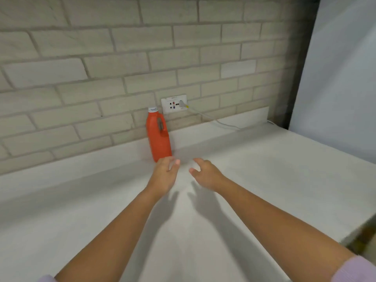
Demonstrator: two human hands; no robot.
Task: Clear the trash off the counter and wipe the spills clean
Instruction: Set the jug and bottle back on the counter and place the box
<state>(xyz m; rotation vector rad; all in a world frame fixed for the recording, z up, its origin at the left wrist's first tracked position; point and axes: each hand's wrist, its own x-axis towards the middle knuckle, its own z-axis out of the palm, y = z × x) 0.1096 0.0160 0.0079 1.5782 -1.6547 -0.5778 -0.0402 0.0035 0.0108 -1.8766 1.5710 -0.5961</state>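
Reaching out over the white matte worktop [264, 180], both bare forearms stretch toward its back edge, and lilac sleeve cuffs are cut off at the bottom corners of the view. The left hand [163, 176] hides the bottom front of the red plastic bottle with a moulded handle and white cap [158, 137], so whether its fingertips touch the bottle cannot be told. Motion blur softens the fingers of both hands. The left grip is loose and holds nothing, fingers relaxed. The right hand [205, 174] hovers just beside it, fingers spread and slightly bent, also holding nothing. Both cast dark shadows on the surface below.

The bottle stands upright against the low white upstand at the worktop's back edge, long axis vertical, cap pointing up, handle facing the right side.

Behind it rises a wall of pale grey brick-pattern tiles [101, 68]. A white wall socket [174, 104] sits just above and to the right of the bottle, with a white plug and cable [215, 121] trailing along the back edge toward the far right corner. A tall pale panel [341, 78] closes the right side.
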